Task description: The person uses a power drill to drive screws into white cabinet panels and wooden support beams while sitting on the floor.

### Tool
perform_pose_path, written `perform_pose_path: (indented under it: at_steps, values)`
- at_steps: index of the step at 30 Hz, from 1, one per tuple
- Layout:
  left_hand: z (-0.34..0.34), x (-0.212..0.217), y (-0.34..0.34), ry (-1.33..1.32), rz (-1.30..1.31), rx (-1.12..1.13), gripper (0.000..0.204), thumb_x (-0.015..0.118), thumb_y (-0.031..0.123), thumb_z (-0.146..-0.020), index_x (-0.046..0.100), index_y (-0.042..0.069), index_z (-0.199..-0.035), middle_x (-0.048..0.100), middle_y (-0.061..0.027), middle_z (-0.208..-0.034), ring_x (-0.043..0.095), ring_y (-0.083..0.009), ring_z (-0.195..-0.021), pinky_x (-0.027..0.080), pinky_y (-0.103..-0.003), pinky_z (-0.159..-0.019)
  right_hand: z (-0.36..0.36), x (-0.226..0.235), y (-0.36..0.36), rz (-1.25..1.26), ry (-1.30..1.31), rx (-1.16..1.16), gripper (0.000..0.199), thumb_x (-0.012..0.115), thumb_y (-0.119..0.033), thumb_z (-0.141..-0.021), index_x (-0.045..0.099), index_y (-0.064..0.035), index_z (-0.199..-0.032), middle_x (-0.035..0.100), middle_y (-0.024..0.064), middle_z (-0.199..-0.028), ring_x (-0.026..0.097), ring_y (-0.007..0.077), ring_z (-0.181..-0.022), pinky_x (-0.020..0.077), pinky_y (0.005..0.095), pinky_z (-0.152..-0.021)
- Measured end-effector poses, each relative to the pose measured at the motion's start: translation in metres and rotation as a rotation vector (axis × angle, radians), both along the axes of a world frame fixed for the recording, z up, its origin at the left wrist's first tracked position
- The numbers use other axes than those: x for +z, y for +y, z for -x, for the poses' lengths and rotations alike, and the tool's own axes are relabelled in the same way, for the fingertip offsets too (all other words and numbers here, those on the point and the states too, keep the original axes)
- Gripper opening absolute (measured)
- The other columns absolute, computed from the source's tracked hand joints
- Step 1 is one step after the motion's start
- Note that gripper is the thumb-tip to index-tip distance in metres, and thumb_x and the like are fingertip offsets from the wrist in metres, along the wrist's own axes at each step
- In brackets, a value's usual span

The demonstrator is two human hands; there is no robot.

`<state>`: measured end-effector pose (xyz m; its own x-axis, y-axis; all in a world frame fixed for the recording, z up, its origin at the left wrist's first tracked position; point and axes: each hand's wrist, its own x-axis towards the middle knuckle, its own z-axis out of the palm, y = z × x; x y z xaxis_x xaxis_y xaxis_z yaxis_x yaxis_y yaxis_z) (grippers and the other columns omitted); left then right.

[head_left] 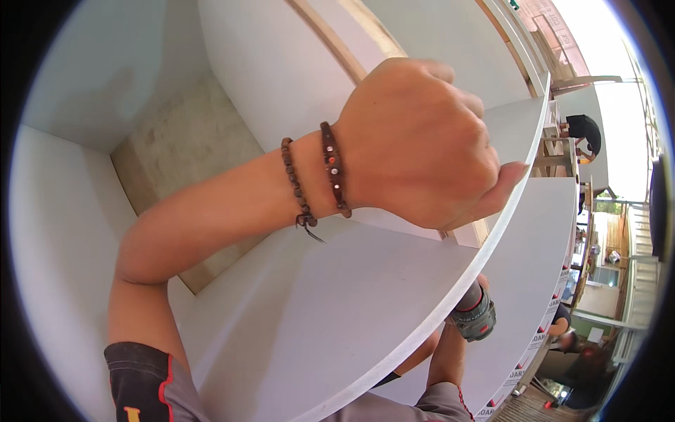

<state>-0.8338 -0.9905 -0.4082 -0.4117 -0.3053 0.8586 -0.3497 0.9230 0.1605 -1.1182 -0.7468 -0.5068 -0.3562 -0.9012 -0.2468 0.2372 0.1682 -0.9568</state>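
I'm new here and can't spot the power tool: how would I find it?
Start at the big white board crossing the picture, whose curved front edge the left hand grips. Follow that edge down to the right; just beneath it the right hand, mostly hidden, holds the tool. Its grey body with red trim stands out against the white panels.

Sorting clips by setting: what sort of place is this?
Probably an open-air carpentry or building site. The left hand grips the edge of a white board in a half-built cabinet, the right hand holds a power tool under it, and more boards are stacked beside.
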Motion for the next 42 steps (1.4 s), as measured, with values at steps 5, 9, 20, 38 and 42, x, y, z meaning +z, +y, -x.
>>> perform_pose_path:
  at_steps: [5,9,20,38,42]
  values:
    - [0.002,0.001,0.000,0.051,0.023,0.032,0.046,0.060,0.032,-0.082,0.052,0.013,-0.041,0.051,0.0004,-0.044,0.052,-0.0179,-0.046,0.039,-0.034,-0.051,-0.005,-0.006,0.006,0.070,0.128,0.043,0.027,0.059,-0.014,-0.085,0.067,0.0091,-0.094,0.069,0.0228,-0.095,0.068,0.0300,-0.087,0.0548,0.0389,-0.084]
    - [0.000,0.000,-0.002,0.025,0.079,0.060,0.044,0.063,0.028,-0.080,0.052,0.014,-0.041,0.052,0.0005,-0.046,0.052,-0.0164,-0.047,0.035,-0.033,-0.049,-0.033,0.012,-0.015,0.375,0.739,0.218,0.017,0.073,-0.010,-0.080,0.068,0.0005,-0.092,0.069,0.0163,-0.089,0.068,0.0272,-0.081,0.0557,0.0384,-0.078]
    - [0.011,0.002,-0.003,-0.038,0.119,-0.095,0.026,0.043,0.011,-0.081,0.045,0.007,-0.055,0.045,-0.0043,-0.053,0.035,-0.0210,-0.046,0.023,-0.035,-0.047,-0.032,0.018,-0.022,0.543,0.689,0.259,0.033,0.082,-0.014,-0.065,0.068,-0.0016,-0.093,0.069,0.0123,-0.076,0.068,0.0267,-0.066,0.0545,0.0336,-0.066]
    - [0.010,-0.013,0.001,0.003,0.165,-0.058,0.028,0.039,0.012,-0.084,0.037,0.008,-0.056,0.043,-0.0042,-0.049,0.029,-0.0206,-0.044,0.019,-0.034,-0.049,-0.042,0.052,-0.015,0.241,0.597,0.288,0.045,0.083,-0.011,-0.063,0.069,-0.0030,-0.104,0.072,0.0084,-0.093,0.071,0.0208,-0.080,0.0561,0.0290,-0.074]
    - [0.013,-0.017,0.000,0.034,0.169,-0.062,0.029,0.038,0.012,-0.084,0.038,0.008,-0.055,0.042,-0.0044,-0.049,0.028,-0.0203,-0.045,0.019,-0.034,-0.049,-0.039,0.036,-0.003,0.266,0.538,0.299,0.047,0.085,-0.012,-0.063,0.068,-0.0042,-0.107,0.071,0.0068,-0.095,0.071,0.0203,-0.086,0.0551,0.0279,-0.077]
